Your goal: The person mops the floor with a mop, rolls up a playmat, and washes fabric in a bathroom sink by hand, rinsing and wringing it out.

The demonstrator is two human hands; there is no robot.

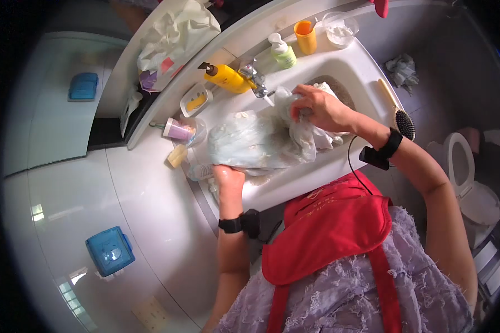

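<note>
A translucent plastic bag, crumpled and bulging, lies across the white washbasin. My right hand has its fingers curled into the bunched upper right part of the bag. At the bag's lower left edge is my left hand, with its fingers hidden under or behind the plastic. White crumpled material shows below my right wrist; whether it belongs to the bag I cannot tell. The chrome faucet stands just behind the bag.
Along the basin's back are a yellow pump bottle, a green pump bottle, an orange cup and a clear bowl. A soap dish and purple-labelled container sit left. A hairbrush rests on the right rim.
</note>
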